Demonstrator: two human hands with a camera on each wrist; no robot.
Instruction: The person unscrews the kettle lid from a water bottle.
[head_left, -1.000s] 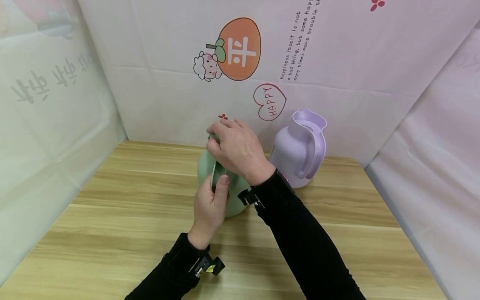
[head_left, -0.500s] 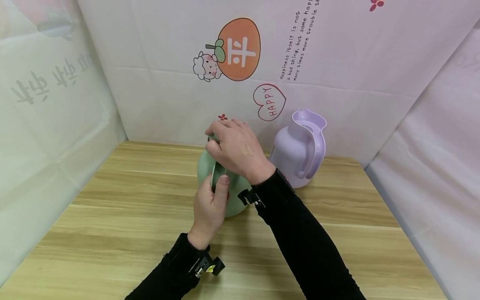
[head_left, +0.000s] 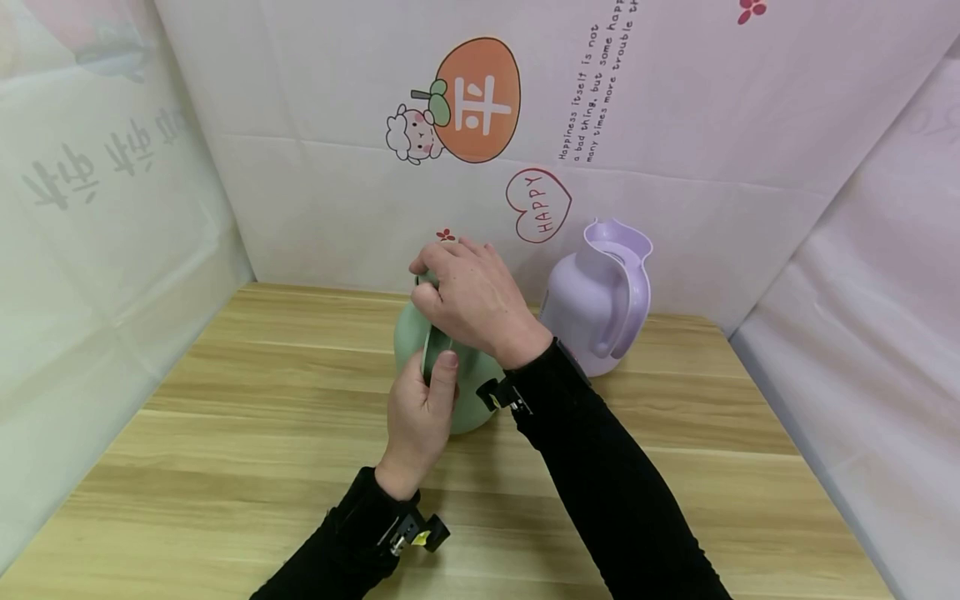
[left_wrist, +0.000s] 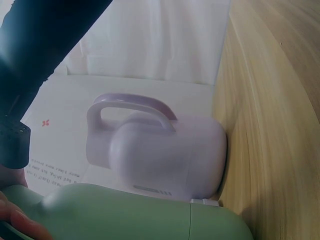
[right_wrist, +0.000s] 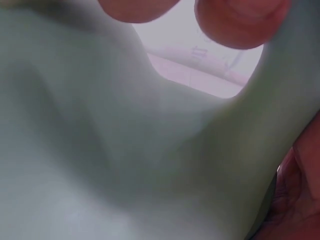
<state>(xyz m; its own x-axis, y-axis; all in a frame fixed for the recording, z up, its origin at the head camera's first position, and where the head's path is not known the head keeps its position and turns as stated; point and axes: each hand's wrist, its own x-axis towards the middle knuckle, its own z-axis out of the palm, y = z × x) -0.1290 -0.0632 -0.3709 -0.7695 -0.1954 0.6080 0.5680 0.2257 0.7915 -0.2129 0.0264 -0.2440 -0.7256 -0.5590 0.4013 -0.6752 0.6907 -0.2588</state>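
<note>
A light green thermos jug point(head_left: 472, 402) stands upright on the wooden table. My left hand point(head_left: 422, 417) grips its handle, the thumb lying along the near side. Over the jug's top, my right hand point(head_left: 480, 296) curls its fingers and thumb at the mouth; the hand covers most of that part, and any lid there is hidden. In the left wrist view, the green jug point(left_wrist: 125, 212) lies across the bottom, with part of a hand point(left_wrist: 22, 220) at the corner. Blurred green surface of the jug point(right_wrist: 165, 165) fills the right wrist view, fingertips above it.
A lilac thermos jug point(head_left: 585, 300) stands just right of the green one, its handle turned toward the near right. The wooden table point(head_left: 225, 417) meets a printed white cloth backdrop point(head_left: 322, 208) behind. Cloth walls point(head_left: 862, 333) rise at both sides.
Almost nothing differs. Both hands keep their places on the green jug; the right hand has shifted only very slightly.
</note>
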